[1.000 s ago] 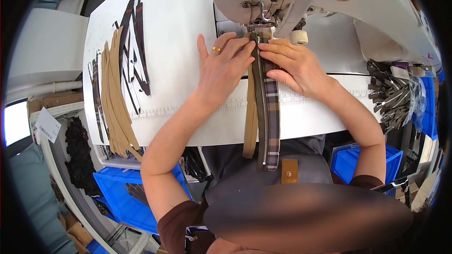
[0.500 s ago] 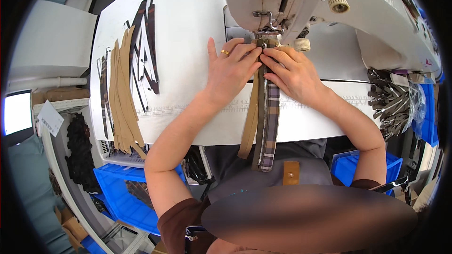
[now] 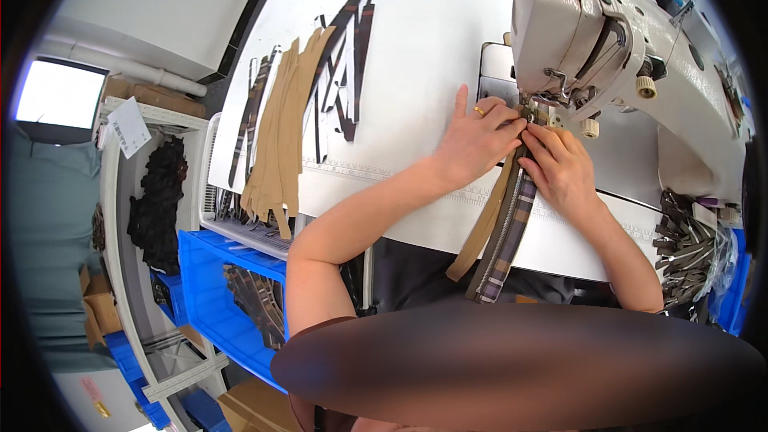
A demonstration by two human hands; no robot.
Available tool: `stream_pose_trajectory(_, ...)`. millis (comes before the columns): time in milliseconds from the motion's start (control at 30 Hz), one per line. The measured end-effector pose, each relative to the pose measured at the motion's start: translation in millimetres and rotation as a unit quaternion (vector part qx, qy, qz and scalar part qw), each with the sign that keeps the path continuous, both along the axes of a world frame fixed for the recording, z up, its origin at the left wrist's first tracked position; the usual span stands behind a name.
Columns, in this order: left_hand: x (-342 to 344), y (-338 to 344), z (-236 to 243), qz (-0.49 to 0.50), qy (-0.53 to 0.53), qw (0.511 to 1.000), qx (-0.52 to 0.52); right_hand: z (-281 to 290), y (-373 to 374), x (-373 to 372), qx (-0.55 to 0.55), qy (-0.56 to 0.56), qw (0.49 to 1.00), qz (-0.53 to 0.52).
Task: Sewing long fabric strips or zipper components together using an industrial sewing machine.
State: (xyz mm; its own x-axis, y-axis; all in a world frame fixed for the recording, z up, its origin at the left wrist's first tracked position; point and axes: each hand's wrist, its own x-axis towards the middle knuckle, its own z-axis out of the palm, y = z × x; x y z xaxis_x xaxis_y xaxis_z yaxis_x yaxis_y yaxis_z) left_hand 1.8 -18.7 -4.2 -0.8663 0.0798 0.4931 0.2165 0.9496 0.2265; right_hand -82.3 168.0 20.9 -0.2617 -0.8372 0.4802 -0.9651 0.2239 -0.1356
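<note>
Left hand (image 3: 478, 144) and right hand (image 3: 566, 176) seemingly pinch the zipper strip (image 3: 507, 232) across the near edge of the table (image 3: 428, 222); likely light, limp, best held along its sides.

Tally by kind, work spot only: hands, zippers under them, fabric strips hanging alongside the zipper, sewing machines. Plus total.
Hands: 2 (left hand, right hand)
Zipper: 1
Fabric strips: 2 (tan strip, plaid strip)
Sewing machine: 1
Total: 6
</note>
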Motion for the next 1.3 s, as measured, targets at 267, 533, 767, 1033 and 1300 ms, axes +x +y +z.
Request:
stream_pose_trajectory(267,-10,-156,65,0.207,-0.111,0.962,0.141,1,4,1,-0.031,0.004,1.0,0.003)
stream_pose_trajectory(533,-12,-203,70,0.341,-0.134,0.93,0.008,2,3,0,-0.031,-0.012,0.999,0.014)
stream_pose_trajectory(767,19,-193,23,0.324,-0.078,0.943,-0.008,-1,3,0,-0.035,-0.012,0.999,0.014)
stream_pose_trajectory(1033,-1,-208,29,0.341,-0.063,0.938,-0.011,-1,2,0,-0.039,-0.015,0.999,0.01)
stream_pose_trajectory(1300,2,-216,49,0.371,-0.051,0.922,0.098,-2,3,1,-0.048,-0.003,0.999,0.013)
